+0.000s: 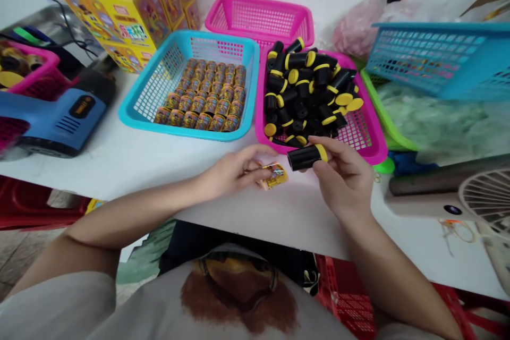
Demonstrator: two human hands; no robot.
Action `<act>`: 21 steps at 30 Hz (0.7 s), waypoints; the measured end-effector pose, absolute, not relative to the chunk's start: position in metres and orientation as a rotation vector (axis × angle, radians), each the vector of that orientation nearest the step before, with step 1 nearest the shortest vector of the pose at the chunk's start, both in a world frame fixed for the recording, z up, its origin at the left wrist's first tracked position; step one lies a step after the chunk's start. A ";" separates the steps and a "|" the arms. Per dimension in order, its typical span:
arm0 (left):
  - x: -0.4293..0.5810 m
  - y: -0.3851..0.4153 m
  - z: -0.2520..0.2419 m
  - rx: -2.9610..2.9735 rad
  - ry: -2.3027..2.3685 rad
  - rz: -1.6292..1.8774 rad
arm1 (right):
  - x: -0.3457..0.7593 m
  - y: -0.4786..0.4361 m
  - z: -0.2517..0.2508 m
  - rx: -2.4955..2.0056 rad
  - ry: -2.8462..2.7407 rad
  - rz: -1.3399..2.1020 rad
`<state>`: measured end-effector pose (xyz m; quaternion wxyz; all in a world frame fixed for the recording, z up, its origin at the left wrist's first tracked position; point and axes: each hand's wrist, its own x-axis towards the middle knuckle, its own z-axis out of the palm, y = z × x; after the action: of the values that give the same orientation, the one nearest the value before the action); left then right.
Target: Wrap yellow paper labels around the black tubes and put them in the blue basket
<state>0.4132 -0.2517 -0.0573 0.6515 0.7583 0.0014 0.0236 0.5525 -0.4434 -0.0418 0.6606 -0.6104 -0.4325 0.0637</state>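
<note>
My left hand (245,169) pinches a small, shiny printed plastic sleeve (275,174), mostly yellow, low over the white table. In my right hand (345,175) is a black cylinder with a yellow cap (305,158), lying on its side between thumb and fingers, dark end toward the sleeve. The two pieces are close but apart. Just beyond, a pink basket (374,151) is heaped with similar black cylinders with yellow ends. To its left, a light blue basket (187,132) holds rows of small cylinders in printed wrapping.
A blue heat gun (67,117) lies at the left by yellow printed boxes (115,16). Another pink basket (258,2) stands behind. On the right are a raised blue basket (438,61), a green basket (392,127) with clear plastic pieces, and a fan (486,191).
</note>
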 end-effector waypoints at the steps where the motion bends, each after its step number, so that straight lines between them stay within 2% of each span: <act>1: 0.412 -0.251 -0.059 1.783 -0.034 0.077 | 0.552 -0.443 -0.042 -1.377 -0.962 0.173; 7: 0.413 -0.248 -0.074 1.917 -0.192 0.267 | 0.550 -0.444 -0.041 -1.325 -0.908 0.370; 12: 0.416 -0.252 -0.076 1.698 -0.267 0.369 | 0.552 -0.445 -0.038 -1.365 -1.002 0.410; 17: 0.413 -0.257 -0.066 1.507 -0.185 0.298 | 0.553 -0.446 -0.038 -1.421 -1.086 0.347; 21: 0.410 -0.258 -0.062 1.501 -0.089 0.265 | 0.550 -0.445 -0.039 -1.421 -1.150 0.433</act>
<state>0.4099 -0.2576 -0.0619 0.7226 0.6795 -0.0403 0.1200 0.5500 -0.4451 -0.0390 0.5904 -0.6106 -0.4939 0.1862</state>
